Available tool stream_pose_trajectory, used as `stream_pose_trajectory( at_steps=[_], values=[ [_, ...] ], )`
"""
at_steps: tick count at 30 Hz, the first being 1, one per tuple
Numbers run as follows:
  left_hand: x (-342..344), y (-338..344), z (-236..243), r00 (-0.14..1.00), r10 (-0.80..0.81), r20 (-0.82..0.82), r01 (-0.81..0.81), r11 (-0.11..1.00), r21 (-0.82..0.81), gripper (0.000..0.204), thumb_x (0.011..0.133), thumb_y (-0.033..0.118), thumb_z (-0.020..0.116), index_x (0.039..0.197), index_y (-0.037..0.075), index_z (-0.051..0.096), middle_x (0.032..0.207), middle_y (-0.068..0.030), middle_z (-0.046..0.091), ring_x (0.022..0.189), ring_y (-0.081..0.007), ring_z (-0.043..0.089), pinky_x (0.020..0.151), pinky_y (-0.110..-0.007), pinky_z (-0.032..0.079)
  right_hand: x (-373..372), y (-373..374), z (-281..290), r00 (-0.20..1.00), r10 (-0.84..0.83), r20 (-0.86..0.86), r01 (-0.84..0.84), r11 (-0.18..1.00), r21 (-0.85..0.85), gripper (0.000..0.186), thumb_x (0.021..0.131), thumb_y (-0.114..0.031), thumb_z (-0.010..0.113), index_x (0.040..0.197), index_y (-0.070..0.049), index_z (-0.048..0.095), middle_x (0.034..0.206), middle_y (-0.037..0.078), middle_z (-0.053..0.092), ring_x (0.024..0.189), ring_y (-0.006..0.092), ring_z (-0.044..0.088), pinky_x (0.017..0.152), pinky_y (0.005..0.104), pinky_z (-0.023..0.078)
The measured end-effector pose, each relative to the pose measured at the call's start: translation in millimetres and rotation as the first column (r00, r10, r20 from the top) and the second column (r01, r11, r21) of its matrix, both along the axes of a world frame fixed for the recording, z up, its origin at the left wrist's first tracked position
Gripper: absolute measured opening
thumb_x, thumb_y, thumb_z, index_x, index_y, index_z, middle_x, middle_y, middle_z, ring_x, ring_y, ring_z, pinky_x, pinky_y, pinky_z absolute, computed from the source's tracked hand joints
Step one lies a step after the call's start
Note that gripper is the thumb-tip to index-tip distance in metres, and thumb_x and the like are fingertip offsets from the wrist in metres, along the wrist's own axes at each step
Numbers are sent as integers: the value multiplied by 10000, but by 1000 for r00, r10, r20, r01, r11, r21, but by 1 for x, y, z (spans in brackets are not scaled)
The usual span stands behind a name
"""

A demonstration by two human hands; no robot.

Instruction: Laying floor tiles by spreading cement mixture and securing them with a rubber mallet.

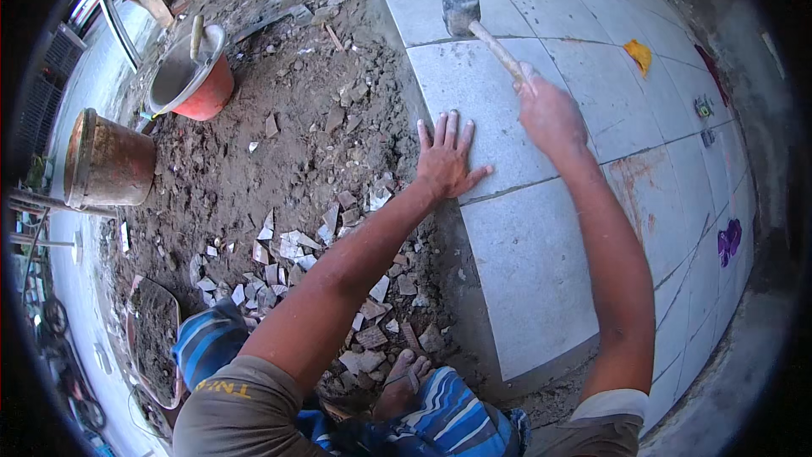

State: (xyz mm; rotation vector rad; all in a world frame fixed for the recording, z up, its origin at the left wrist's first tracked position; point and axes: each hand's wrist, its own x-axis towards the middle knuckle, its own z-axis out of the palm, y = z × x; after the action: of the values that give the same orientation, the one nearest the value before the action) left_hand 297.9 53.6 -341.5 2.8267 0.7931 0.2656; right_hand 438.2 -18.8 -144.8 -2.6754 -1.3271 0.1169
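most of the grey tiles look laid already, left hand flat with fingers spread on one, right hand gripping the rubber mallet, rubble strip still bare

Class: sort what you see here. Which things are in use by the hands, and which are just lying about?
In use:
left hand, flat on the grey tile
right hand, gripping the mallet

Lying about:
orange bucket
rusty bucket
broken tile pieces
yellow rag
purple item
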Motion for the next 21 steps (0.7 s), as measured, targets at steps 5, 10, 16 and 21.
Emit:
stream_pose_trajectory(
  at_steps=[5,10,16,21],
  values=[
    [4,-1,-2,999,-5,54,5,1000,-3,1089,901,877,342,1652,94,256,1701,-252,202,1591,-427,132,1210,-737,26,-4,8,-40,997,82,11,-77,969,-234,311,1052,-292,519,1269,-96,627,1021,239,740,967,447,722,820,581,559],
    [2,0,-2,999,-17,33,16,1000,6,1072,904,860,372,1650,98,263,1701,-252,199,1591,-425,137,1202,-749,36,-20,4,-85,996,-22,-90,13,995,-94,402,1055,-301,518,1434,-171,548,1060,242,731,969,449,722,829,567,565],
    [-1,-1,1,1000,-13,-21,14,1000,27,1055,893,842,409,1655,127,271,1715,-220,190,1598,-397,136,1209,-739,39,-32,11,-122,994,-2,-106,45,915,401,459,1059,-320,510,1498,-187,508,1050,251,726,945,466,712,817,579,553],
    [-5,5,-3,1000,-8,-20,9,998,55,1041,888,807,460,1651,123,277,1709,-228,199,1594,-399,148,1205,-746,58,-26,26,-136,992,37,-119,-28,997,71,478,1062,-308,500,1514,-154,498,1054,267,725,959,476,702,834,586,542]
  ],
)
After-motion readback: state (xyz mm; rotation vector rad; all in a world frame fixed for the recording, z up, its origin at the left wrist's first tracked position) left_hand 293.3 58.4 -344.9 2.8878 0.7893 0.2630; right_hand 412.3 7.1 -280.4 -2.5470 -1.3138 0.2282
